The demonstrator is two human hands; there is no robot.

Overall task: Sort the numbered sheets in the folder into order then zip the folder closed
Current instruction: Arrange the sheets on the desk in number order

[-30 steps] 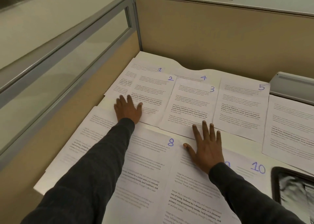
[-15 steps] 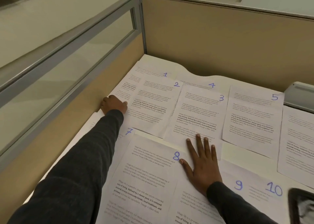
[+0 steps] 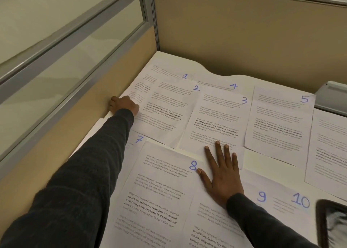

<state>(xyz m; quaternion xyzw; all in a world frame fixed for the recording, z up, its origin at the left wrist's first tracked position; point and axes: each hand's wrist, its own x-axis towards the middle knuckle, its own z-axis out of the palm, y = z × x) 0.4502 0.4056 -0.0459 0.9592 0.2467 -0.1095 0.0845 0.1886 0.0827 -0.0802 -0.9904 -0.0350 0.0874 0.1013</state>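
White printed numbered sheets (image 3: 159, 182), marked in blue ink, lay overlapping on the desk (image 3: 262, 156), the right hand (image 3: 221, 174) flat with fingers spread on the lower edge of sheet 3 (image 3: 216, 120), the left hand (image 3: 123, 105) curled at the edge of sheet 1 (image 3: 148, 78), its hold unclear.

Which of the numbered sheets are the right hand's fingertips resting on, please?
Sheet 3, lying between sheet 2 and sheet 5; the right hand lies flat with fingertips on that sheet's lower edge.
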